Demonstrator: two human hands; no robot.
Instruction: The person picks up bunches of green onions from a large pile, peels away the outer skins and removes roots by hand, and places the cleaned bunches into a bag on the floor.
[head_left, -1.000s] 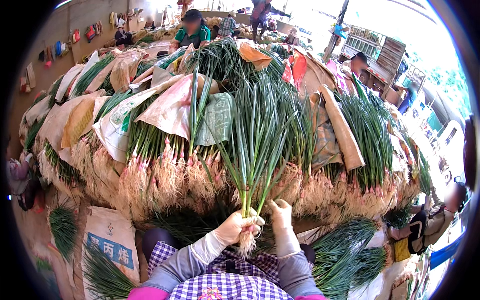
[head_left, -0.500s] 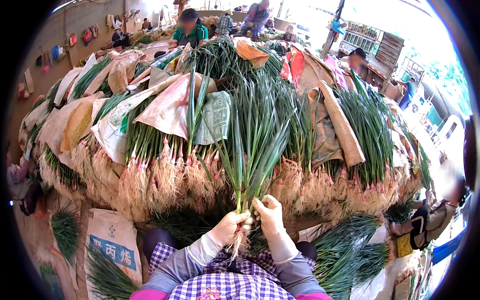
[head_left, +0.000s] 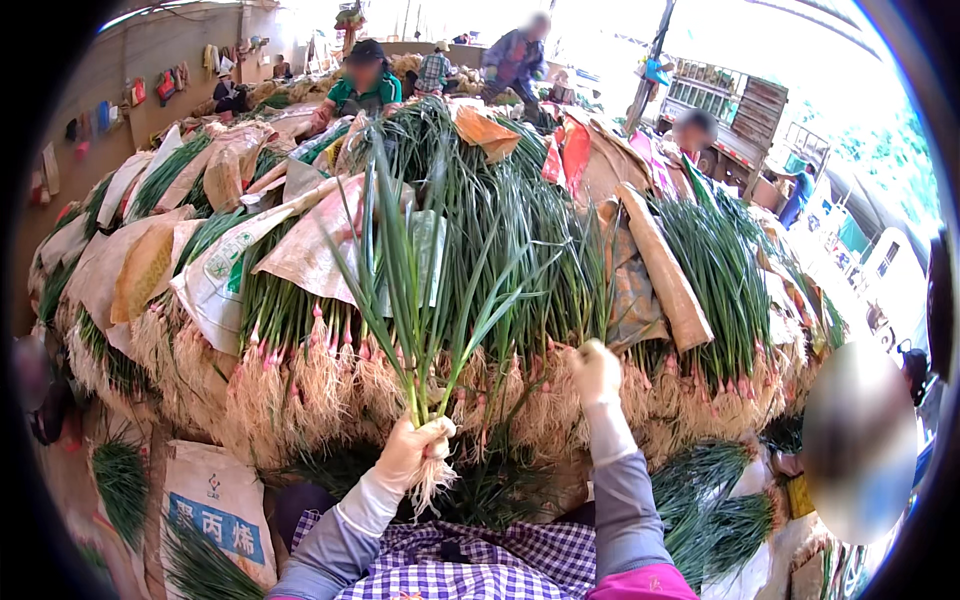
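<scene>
My left hand (head_left: 413,452), in a pale glove, is closed around the lower stems of a small bunch of green garlic (head_left: 425,345). The leaves fan upward and the pale roots hang below my fist. My right hand (head_left: 597,374), also gloved, is held out at the front of a big heap of green garlic (head_left: 500,230), close to its hanging roots. Its fingers are curled closed; what they hold, if anything, is hidden. Pinkish bulbs and long whitish roots line the heap's near edge.
Sacking pieces (head_left: 318,240) drape the heap. A printed white sack (head_left: 215,515) lies at lower left under loose leaves. More garlic bundles (head_left: 705,510) lie at lower right. Several people are around the heap, one in a green top (head_left: 365,95) behind it. A truck (head_left: 735,115) stands far right.
My right hand has left the bunch and moved forward and right to the heap. My left hand has shifted left and slightly up, still gripping the bunch.
</scene>
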